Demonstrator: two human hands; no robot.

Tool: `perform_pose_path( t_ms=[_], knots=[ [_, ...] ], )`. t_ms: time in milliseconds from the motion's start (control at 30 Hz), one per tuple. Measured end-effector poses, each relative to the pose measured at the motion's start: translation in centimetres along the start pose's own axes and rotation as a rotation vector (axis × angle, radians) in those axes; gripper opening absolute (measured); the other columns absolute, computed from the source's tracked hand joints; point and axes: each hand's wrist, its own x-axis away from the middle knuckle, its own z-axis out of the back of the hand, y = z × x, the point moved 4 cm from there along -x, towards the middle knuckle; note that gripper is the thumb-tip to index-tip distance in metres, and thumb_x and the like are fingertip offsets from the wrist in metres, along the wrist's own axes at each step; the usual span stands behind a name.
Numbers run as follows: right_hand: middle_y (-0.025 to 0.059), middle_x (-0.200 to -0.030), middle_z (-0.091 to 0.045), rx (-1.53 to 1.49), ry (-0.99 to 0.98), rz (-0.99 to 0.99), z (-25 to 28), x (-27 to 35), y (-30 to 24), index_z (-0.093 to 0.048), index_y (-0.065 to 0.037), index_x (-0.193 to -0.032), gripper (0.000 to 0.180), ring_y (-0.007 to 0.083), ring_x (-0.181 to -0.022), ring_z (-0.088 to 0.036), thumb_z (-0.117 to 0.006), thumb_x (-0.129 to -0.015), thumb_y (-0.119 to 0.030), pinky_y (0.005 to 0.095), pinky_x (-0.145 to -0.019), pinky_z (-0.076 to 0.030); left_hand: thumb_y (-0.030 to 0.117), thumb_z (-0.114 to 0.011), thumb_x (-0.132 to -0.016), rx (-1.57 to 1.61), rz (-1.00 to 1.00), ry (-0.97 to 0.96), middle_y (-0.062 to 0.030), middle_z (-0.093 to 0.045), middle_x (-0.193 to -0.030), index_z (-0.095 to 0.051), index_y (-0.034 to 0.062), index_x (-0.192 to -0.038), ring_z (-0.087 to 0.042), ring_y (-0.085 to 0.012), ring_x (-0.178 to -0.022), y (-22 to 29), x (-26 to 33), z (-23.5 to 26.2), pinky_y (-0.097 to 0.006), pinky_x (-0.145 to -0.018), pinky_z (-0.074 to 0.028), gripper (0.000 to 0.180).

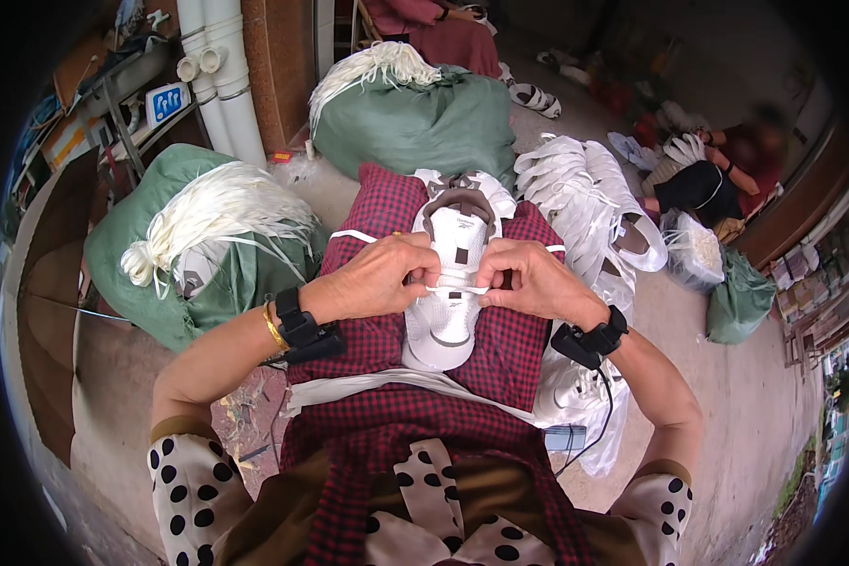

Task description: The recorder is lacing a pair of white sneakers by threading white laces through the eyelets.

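A white sneaker (451,325) with grey-brown lining lies on my lap over a red-and-black checked apron (368,330), its toe toward me. My left hand (373,274) pinches a white shoelace (457,289) at the left edge of the shoe's lacing. On the opposite edge my right hand (542,283) has its thumb and fingers closed on the same lace. The flat lace runs across the front of the tongue between the two hands. White lace ends stick out beyond the back of each hand. Part of another shoe shows behind the sneaker's heel.
Green sacks (410,123) stand ahead and at left, topped with bundles of white laces (231,203). Several white shoes (575,193) are piled at my right. Another person (717,179) sits at far right handling a shoe; a second sits at the back. White pipes (224,85) rise at upper left.
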Motion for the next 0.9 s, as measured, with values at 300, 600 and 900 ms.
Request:
perform_pose_path(
  t_ms=[300, 600, 900],
  knots=[
    [0.0063, -0.079, -0.058, 0.027, 0.071, 0.053, -0.1, 0.0, 0.3, -0.064, -0.001, -0.084, 0.021, 0.0172, -0.065, -0.056, -0.081, -0.073, -0.007, 0.032, -0.06, -0.046, -0.003, -0.069, -0.075, -0.029, -0.192, 0.141, -0.0097, -0.057, -0.084, -0.058, 0.0015, -0.084, -0.058, -0.0298, -0.082, 0.8, 0.4, -0.9, -0.038, -0.077, -0.046, 0.015],
    [0.0011, -0.072, -0.053, 0.039, 0.124, 0.11, -0.4, -1.0, 1.2, -0.062, -0.002, -0.087, 0.019, 0.0096, -0.063, -0.051, -0.077, -0.079, -0.007, 0.0268, -0.057, -0.043, -0.005, -0.066, -0.076, -0.008, -0.02, 0.288, -0.0109, -0.059, -0.083, -0.059, 0.0019, -0.087, -0.06, -0.0263, -0.073, 1.0, 0.6, -1.5, -0.036, -0.068, -0.049, 0.015],
    [0.0029, -0.071, -0.06, -0.08, 0.06, 0.037, -0.3, -2.0, 2.2, -0.065, -0.002, -0.089, 0.016, 0.0119, -0.063, -0.055, -0.072, -0.079, -0.012, 0.0299, -0.058, -0.045, -0.002, -0.06, -0.076, -0.339, -0.05, 0.383, -0.0162, -0.059, -0.079, -0.056, 0.0011, -0.095, -0.061, -0.0333, -0.068, 1.3, 1.2, -3.0, -0.043, -0.061, -0.048, 0.019]
  ],
)
